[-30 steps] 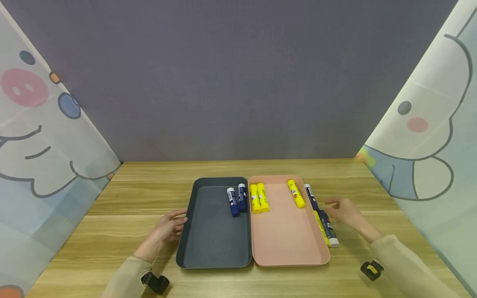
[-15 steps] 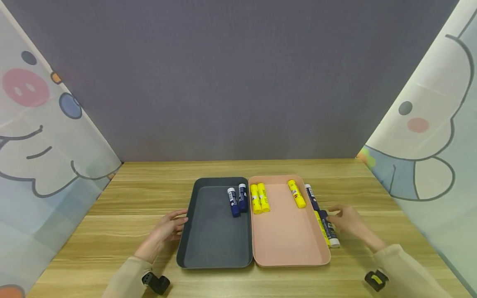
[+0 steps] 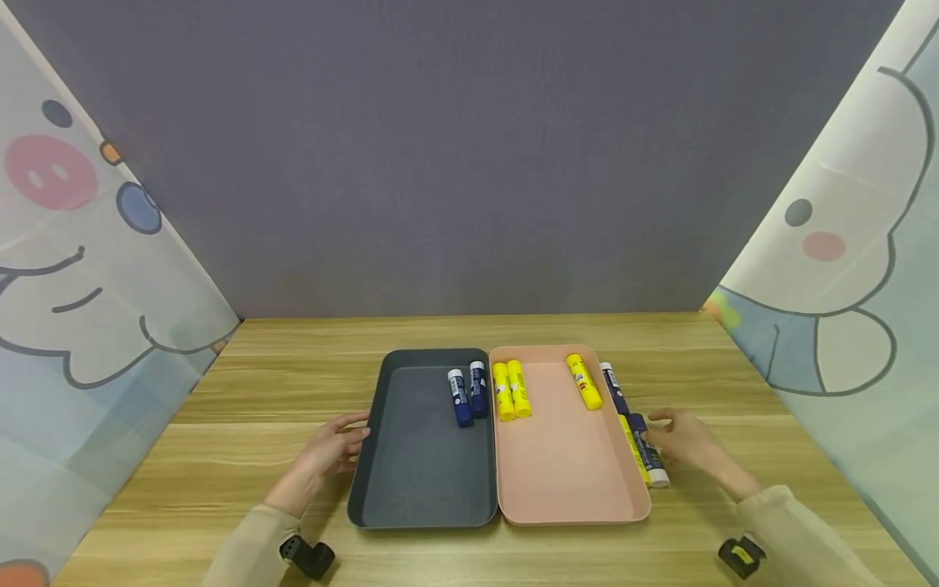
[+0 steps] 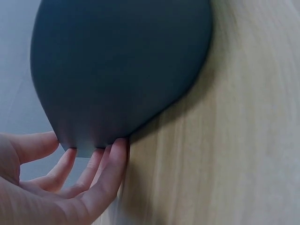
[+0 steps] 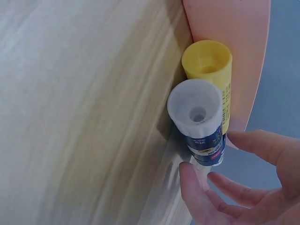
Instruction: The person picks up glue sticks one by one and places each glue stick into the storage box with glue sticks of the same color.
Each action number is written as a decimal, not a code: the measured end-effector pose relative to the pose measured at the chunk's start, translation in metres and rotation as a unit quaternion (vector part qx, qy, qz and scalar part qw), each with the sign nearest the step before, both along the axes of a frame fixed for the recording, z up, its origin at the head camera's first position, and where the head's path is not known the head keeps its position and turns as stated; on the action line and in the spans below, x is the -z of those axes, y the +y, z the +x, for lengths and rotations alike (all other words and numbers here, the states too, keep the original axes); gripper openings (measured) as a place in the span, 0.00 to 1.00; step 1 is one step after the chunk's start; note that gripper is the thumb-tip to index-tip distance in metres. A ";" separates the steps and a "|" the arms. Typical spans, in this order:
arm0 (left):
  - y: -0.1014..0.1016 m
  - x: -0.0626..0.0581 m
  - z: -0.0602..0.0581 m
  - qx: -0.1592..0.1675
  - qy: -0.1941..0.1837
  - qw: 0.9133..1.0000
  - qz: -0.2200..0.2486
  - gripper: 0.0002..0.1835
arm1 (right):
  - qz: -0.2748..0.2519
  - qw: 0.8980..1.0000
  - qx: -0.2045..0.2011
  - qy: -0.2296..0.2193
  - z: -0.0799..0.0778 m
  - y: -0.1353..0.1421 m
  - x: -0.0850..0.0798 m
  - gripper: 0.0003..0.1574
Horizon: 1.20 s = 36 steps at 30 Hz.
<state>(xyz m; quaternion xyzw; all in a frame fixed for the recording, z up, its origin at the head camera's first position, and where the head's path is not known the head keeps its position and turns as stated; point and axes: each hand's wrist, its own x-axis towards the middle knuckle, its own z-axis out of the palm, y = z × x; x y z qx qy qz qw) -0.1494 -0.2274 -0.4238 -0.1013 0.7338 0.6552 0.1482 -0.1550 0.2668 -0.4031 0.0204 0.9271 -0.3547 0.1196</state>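
My left hand (image 3: 333, 447) rests against the left side of the dark grey tray (image 3: 421, 489); in the left wrist view its fingertips touch the outer wall (image 4: 122, 79). My right hand (image 3: 685, 440) is at a dark blue glue stick with a white end (image 3: 649, 452), lying on the table along the pink tray's (image 3: 565, 489) right side. The right wrist view has thumb and fingers on either side of that glue stick (image 5: 204, 145); part of the contact is hidden. A yellow glue stick (image 3: 634, 452) lies between it and the tray wall. Another dark blue one (image 3: 613, 388) lies farther back.
Two dark blue glue sticks (image 3: 459, 399) lie in the grey tray's far right part. Two yellow glue sticks (image 3: 510, 391) lie side by side in the pink tray, with a third yellow one (image 3: 584, 381) near its right wall. A grey panel (image 3: 469, 163) stands behind the table.
My right hand has come slightly toward me and to the right, onto the near dark blue glue stick, and its fingers have closed about it. My left hand has stayed at the grey tray.
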 end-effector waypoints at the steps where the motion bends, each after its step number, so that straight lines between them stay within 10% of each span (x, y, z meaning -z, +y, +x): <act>1: 0.000 0.000 0.000 0.002 0.001 1.000 0.001 0.25 | 0.000 1.000 -0.001 -0.001 0.000 0.000 0.001 0.31; 36: 0.001 0.000 0.002 0.001 0.005 1.000 -0.010 0.25 | 0.026 1.000 0.002 -0.013 -0.003 -0.001 0.009 0.31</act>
